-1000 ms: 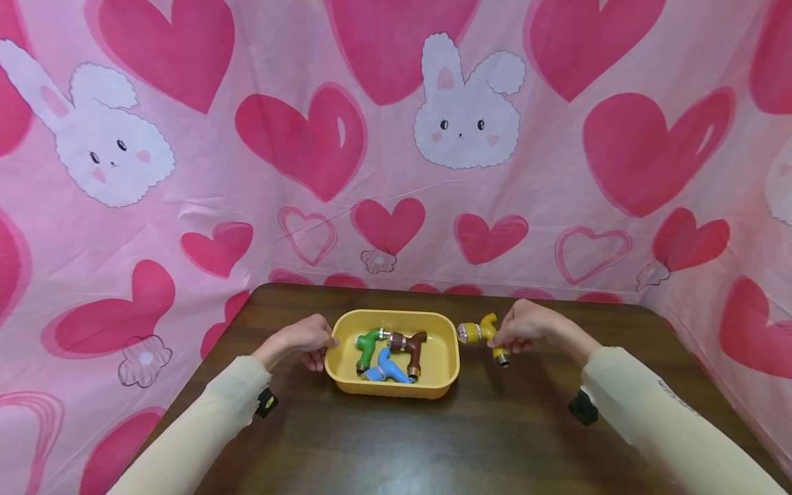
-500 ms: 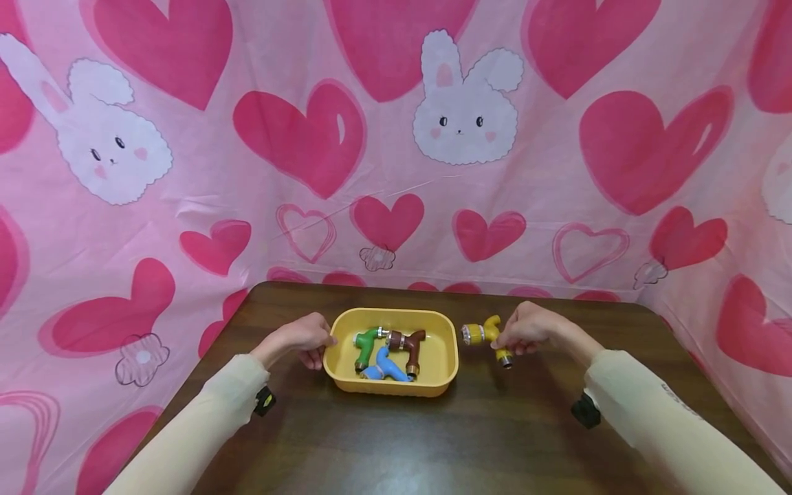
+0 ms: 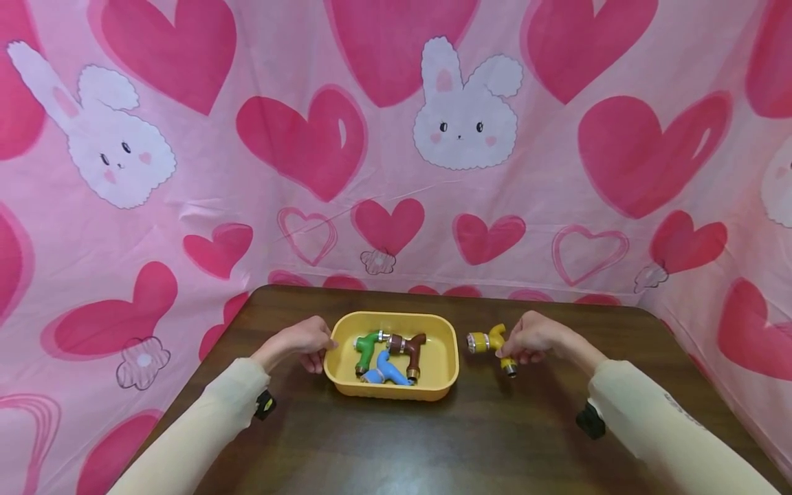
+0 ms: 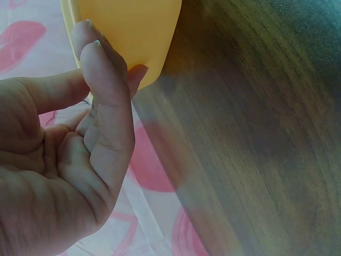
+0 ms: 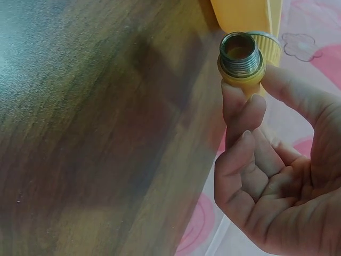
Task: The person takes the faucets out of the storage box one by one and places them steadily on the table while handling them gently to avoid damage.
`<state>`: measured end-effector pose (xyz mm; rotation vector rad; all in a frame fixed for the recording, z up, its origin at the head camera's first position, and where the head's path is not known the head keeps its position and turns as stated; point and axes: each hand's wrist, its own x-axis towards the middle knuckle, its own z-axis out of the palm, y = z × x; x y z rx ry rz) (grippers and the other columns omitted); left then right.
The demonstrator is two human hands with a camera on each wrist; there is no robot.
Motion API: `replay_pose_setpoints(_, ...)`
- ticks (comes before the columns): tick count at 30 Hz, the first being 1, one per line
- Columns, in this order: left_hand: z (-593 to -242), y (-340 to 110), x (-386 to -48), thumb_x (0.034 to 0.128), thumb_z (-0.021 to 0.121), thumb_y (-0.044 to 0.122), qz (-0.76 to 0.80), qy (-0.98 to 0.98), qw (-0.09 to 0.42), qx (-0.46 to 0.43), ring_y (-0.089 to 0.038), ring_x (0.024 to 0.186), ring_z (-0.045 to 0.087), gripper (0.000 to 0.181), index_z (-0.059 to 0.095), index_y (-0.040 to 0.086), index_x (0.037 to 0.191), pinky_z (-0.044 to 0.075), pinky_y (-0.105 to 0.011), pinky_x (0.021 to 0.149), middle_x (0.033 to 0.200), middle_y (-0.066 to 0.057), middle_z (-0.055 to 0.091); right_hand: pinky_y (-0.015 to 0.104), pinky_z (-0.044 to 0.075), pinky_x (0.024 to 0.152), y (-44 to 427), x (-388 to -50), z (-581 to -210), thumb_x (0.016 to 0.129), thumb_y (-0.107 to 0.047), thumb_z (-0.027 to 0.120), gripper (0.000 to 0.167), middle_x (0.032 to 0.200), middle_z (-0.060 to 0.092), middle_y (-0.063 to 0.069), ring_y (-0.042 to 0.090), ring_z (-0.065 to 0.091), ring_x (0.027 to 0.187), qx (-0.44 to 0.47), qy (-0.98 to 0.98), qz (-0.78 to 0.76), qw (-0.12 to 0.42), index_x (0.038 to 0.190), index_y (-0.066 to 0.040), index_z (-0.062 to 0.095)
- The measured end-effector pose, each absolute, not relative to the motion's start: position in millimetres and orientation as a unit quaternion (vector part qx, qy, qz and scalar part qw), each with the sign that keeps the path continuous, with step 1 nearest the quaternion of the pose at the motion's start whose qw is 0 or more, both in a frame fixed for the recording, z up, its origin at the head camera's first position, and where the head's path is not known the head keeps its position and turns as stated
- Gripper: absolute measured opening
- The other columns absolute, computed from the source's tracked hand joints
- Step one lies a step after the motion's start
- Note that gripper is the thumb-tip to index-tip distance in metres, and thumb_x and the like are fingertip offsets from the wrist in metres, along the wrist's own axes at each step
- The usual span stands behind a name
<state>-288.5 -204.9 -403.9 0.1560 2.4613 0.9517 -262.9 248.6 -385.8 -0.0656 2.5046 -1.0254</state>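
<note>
In the head view my left hand (image 3: 304,342) pinches the left rim of a yellow plastic basin (image 3: 396,390). The left wrist view shows thumb and fingers at the wall of that basin (image 4: 133,32). Lying in the basin are a green faucet (image 3: 367,354), a brown faucet (image 3: 416,352) and a blue faucet (image 3: 388,369). To the right of the basin, my right hand (image 3: 535,337) holds a yellow faucet (image 3: 479,342) between thumb and fingers. Its open threaded metal end (image 5: 242,56) faces the right wrist camera; fingers cover part of its body.
Basin and hands are over a dark wooden table (image 3: 396,447). A pink cloth (image 3: 396,172) with hearts and rabbits hangs behind the table and along both sides. Black wrist devices are strapped under both cream sleeves (image 3: 198,419).
My right hand has moved a little to the right and nearer to me with the yellow faucet, widening the gap to the basin. The left hand keeps its hold on the rim.
</note>
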Motion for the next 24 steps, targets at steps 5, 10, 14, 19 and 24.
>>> replay_pose_setpoints(5, -404, -205, -289, 0.1051, 0.06, 0.008, 0.352, 0.901, 0.245, 0.06, -0.014, 0.046, 0.062, 0.025, 0.07, -0.01, 0.091, 0.059, -0.03, 0.05, 0.061, -0.012, 0.064, 0.02, 0.043, 0.048, 251, -260, -389, 0.086, -0.021, 0.087, 0.027, 0.061, 0.067, 0.004, 0.009, 0.055, 0.051, -0.025, 0.905, -0.367, 0.212, 0.071, -0.001, 0.075)
replay_pose_setpoints(10, -405, -206, -289, 0.1054, 0.06, 0.008, 0.355, 0.901, 0.242, 0.058, -0.014, 0.046, 0.062, 0.026, 0.069, -0.011, 0.09, 0.058, -0.03, 0.049, 0.061, -0.012, 0.064, 0.022, 0.044, 0.049, 254, -259, -394, 0.087, -0.022, 0.086, 0.029, 0.062, 0.066, 0.004, 0.01, 0.055, 0.052, -0.027, 0.905, -0.368, 0.21, 0.07, -0.001, 0.074)
replay_pose_setpoints(14, -406, -206, -288, 0.1052, 0.06, 0.008, 0.355, 0.902, 0.239, 0.057, -0.015, 0.047, 0.062, 0.026, 0.069, -0.011, 0.09, 0.058, -0.03, 0.049, 0.061, -0.012, 0.064, 0.022, 0.043, 0.049, 257, -258, -400, 0.087, -0.022, 0.086, 0.03, 0.062, 0.066, 0.005, 0.011, 0.055, 0.052, -0.027, 0.903, -0.373, 0.211, 0.069, -0.001, 0.074)
replay_pose_setpoints(19, -407, -206, -288, 0.1052, 0.059, 0.008, 0.357, 0.902, 0.237, 0.055, -0.015, 0.047, 0.063, 0.025, 0.069, -0.01, 0.092, 0.059, -0.031, 0.049, 0.061, -0.013, 0.064, 0.021, 0.042, 0.048, 259, -256, -406, 0.085, -0.021, 0.087, 0.03, 0.061, 0.065, 0.004, 0.011, 0.055, 0.052, -0.021, 0.903, -0.374, 0.212, 0.068, -0.002, 0.073)
replay_pose_setpoints(24, -406, -206, -289, 0.1051, 0.06, 0.008, 0.356, 0.903, 0.235, 0.054, -0.015, 0.047, 0.062, 0.024, 0.069, -0.01, 0.091, 0.058, -0.031, 0.049, 0.06, -0.012, 0.063, 0.021, 0.042, 0.047, 261, -254, -407, 0.085, -0.021, 0.088, 0.029, 0.06, 0.065, 0.003, 0.011, 0.055, 0.052, -0.019, 0.903, -0.374, 0.209, 0.068, -0.002, 0.074)
